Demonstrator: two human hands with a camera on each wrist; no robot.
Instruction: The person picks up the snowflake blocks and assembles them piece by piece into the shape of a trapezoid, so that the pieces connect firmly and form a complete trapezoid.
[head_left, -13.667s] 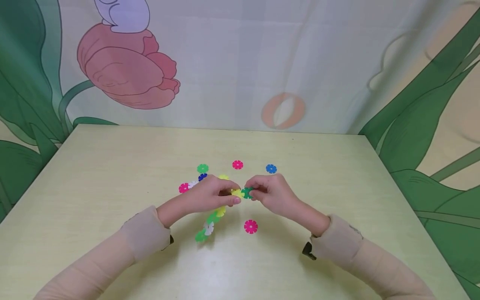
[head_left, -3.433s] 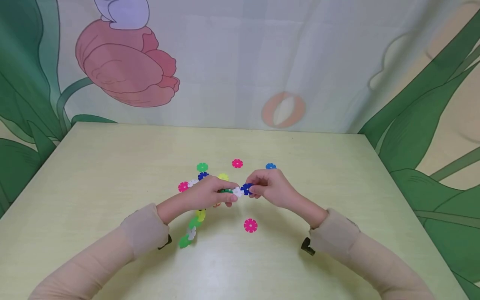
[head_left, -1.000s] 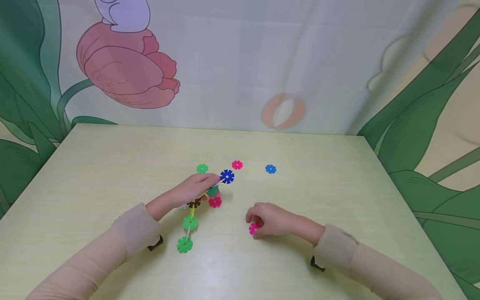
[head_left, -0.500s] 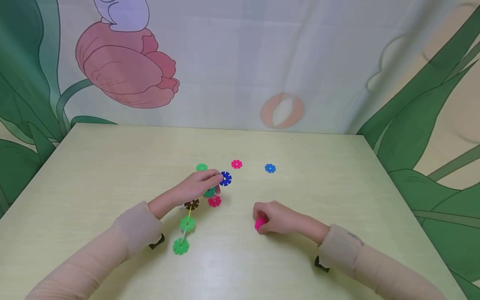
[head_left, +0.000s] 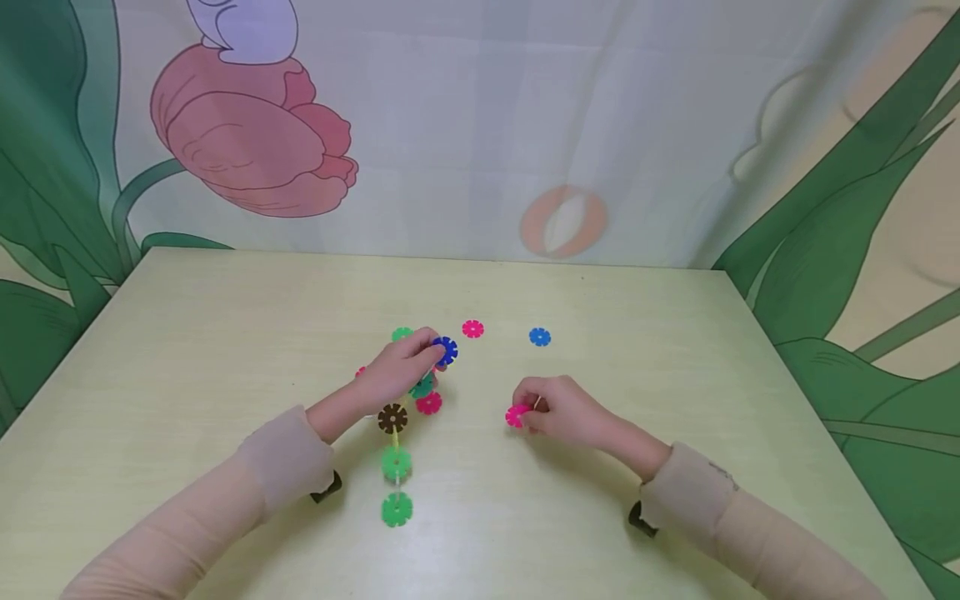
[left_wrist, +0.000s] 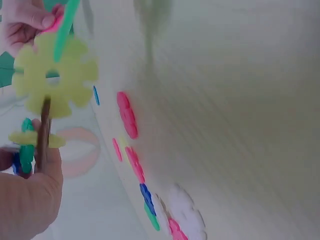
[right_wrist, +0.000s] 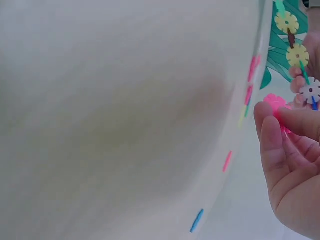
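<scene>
A chain of interlocked plastic snowflake discs is in my left hand (head_left: 397, 367), which pinches it near the dark blue disc (head_left: 449, 350) at its far end. Below the hand hang a brown disc (head_left: 392, 418) and green discs (head_left: 396, 463), with edge-on pieces between them. A teal disc (head_left: 422, 385) shows under the fingers; others there are hidden. In the left wrist view a yellow disc (left_wrist: 32, 65) is joined to the brown one. My right hand (head_left: 573, 414) pinches a single pink snowflake disc (head_left: 515, 416) between thumb and fingers, above the table and apart from the chain.
Loose discs lie on the table (head_left: 637, 333): a pink one (head_left: 472, 328) and a light blue one (head_left: 539, 337) toward the back, a red-pink one (head_left: 430, 405) beside the chain. A green disc (head_left: 402, 333) and several others are partly behind my left hand.
Earlier, a dark blue disc was brought to the chain's white end. My right hand then picked the pink disc off the table, and has now raised it farther back. The chain swung slightly.
</scene>
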